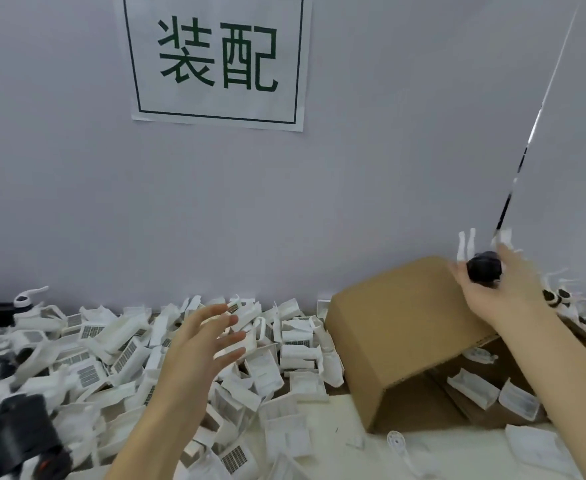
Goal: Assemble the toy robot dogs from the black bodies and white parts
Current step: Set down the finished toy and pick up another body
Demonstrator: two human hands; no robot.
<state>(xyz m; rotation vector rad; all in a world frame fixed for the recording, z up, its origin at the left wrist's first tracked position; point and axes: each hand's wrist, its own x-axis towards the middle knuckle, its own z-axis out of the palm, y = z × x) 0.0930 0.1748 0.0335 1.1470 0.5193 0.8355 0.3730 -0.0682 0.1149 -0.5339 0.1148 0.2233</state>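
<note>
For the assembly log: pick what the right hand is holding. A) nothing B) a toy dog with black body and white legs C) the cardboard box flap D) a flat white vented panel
B: the right hand grips the toy dog, white legs pointing up, above the cardboard box.

Wht parts [194,344], blk body [484,271], brn box [398,327]

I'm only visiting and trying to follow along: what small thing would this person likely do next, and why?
Probably lower the left hand onto the heap of white parts and pick one up. That hand hovers open above the heap, holding nothing. The right hand holds a toy dog, black-bodied with white legs, above the cardboard box, near more dogs on the right, so it looks finished.
</note>
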